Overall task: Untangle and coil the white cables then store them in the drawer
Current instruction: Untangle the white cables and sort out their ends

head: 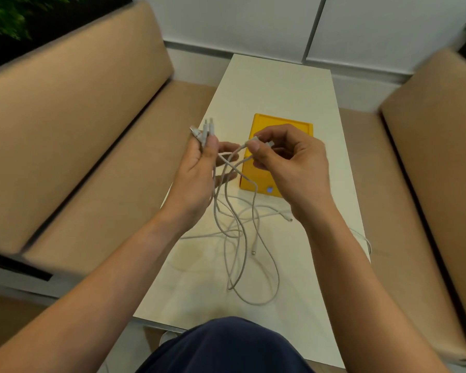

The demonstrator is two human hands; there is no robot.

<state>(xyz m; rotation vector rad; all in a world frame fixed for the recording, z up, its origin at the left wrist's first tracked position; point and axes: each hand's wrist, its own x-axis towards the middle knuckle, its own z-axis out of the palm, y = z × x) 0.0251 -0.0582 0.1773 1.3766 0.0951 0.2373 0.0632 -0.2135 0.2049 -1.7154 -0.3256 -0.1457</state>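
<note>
Several white cables (236, 232) hang tangled from both hands down onto the white table (275, 84), with loose plug ends lying on the tabletop. My left hand (199, 173) pinches a bunch of connector ends (205, 130) that stick up above its thumb. My right hand (291, 160) pinches another white cable end between thumb and fingers, just right of the left hand. Behind the hands sits a yellow drawer box (261, 188) with a small pale knob on its front; it looks closed.
Tan sofa cushions flank the narrow table on the left (73, 135) and right (436, 162). One cable trails off the table's right edge (365, 239). My dark-clothed knee (226, 345) is at the near table edge. A white wall stands behind.
</note>
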